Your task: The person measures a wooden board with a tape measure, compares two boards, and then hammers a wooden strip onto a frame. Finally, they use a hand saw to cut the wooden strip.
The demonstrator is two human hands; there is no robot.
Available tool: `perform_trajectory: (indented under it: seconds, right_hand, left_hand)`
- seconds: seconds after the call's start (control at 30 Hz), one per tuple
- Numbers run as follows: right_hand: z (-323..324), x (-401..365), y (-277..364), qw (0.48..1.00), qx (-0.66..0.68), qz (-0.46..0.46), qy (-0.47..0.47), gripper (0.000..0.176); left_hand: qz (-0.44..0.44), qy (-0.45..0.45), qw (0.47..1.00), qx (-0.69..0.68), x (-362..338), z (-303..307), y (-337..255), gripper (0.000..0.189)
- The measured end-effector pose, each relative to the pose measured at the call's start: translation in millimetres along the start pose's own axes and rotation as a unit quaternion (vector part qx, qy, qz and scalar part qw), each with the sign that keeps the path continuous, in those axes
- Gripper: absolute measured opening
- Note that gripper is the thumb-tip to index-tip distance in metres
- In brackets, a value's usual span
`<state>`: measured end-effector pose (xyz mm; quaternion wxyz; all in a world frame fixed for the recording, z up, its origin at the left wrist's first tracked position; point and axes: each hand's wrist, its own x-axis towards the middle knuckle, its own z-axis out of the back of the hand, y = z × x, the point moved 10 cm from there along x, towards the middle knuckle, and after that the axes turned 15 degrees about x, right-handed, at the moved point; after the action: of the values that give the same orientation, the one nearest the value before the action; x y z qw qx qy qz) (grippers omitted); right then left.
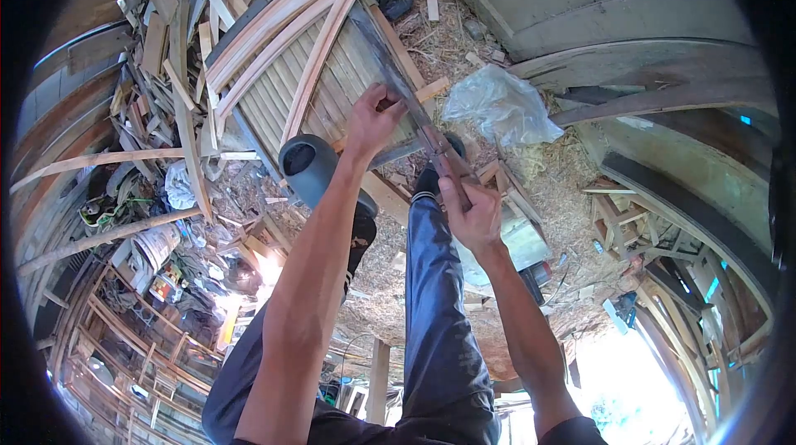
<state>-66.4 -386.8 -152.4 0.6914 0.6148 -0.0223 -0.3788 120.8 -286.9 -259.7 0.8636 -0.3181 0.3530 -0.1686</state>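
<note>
My right hand (475, 215) is wrapped round the reddish-brown handle end of a long, dark, narrow tool (433, 140). The tool points forward and slightly left, overlapping the edge of a slatted wooden panel (336, 60). My left hand (373, 120) is left of the tool, over the panel's near end, with its fingers curled in; what they hold, if anything, is hidden. Several curved pale wooden strips (319, 51) lie across the panel. A grey slip-on shoe (313, 173) rests at the panel's near left corner, below my left hand.
Offcuts (178, 39) are heaped at the far left. A clear plastic bag (502, 105) lies on the shaving-strewn ground to the right. Large curved boards (638, 60) stand at the far right. Behind my right hand sits a pale box-like object (506, 254).
</note>
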Motion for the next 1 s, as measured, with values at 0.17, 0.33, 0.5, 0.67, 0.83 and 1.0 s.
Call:
perform_trajectory:
  seconds: [0.17, 0.33, 0.5, 0.67, 0.83, 1.0]
  right_hand:
    - [6.8, -5.1, 2.6, 0.999, 0.02, 0.035, -0.014, 0.034]
    - [3.7, -9.2, -1.8, 0.997, -0.006, 0.07, -0.026, 0.033]
    - [6.3, -17.6, 0.9, 0.986, -0.051, 0.148, -0.061, 0.035]
    - [33.9, -5.0, -16.7, 0.996, 0.04, 0.022, -0.079, 0.033]
    - [47.6, 3.8, -15.7, 0.993, 0.068, 0.022, -0.089, 0.04]
    - [43.3, 3.9, -12.7, 0.997, 0.007, 0.044, -0.068, 0.04]
  left_hand:
    - [0.024, 0.043, 0.998, -0.031, 1.9, -8.6, 9.7, 0.019]
    - [0.016, 0.021, 1.0, -0.004, -1.8, -6.6, 6.1, 0.019]
    - [-0.106, -0.105, 0.986, 0.078, -16.3, 8.9, -26.3, 0.021]
    - [-0.191, -0.123, 0.954, 0.196, -28.1, 12.3, -51.1, 0.023]
    - [-0.242, -0.154, 0.94, 0.182, -23.8, 9.2, -58.7, 0.021]
    - [-0.246, -0.162, 0.939, 0.179, -11.6, 0.9, -76.6, 0.022]
